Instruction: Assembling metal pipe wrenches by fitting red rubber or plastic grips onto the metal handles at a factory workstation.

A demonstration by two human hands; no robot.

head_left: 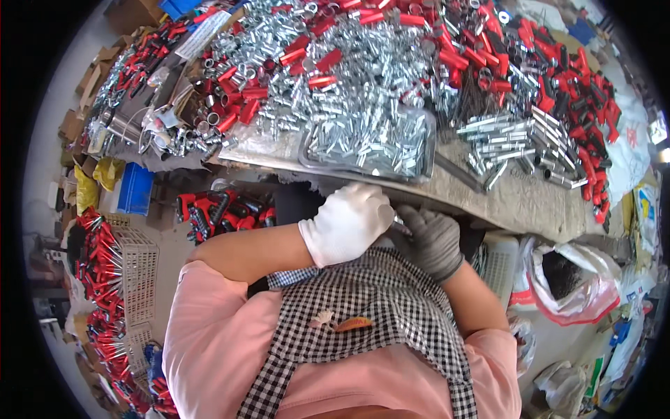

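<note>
My left hand (349, 225), in a white knit glove, is closed in front of my apron at the table's near edge. Close against it on the right is my right hand (431, 241), in a grey glove, its fingers curled. Between the two hands shows a small shiny metal part (400, 223); most of it is hidden by the gloves, so its kind does not show. Just beyond my hands stands a clear plastic tray (304, 155) filled with small silvery metal pins (370, 143).
Silvery fittings (370, 56) and red parts (453, 58) heap the worktable (520, 202). Metal tubes (499, 140) lie to the right. Below left are red-and-black tools (227, 213), a blue bin (135, 188) and plastic crates (138, 265). A white bag (583, 279) stands at right.
</note>
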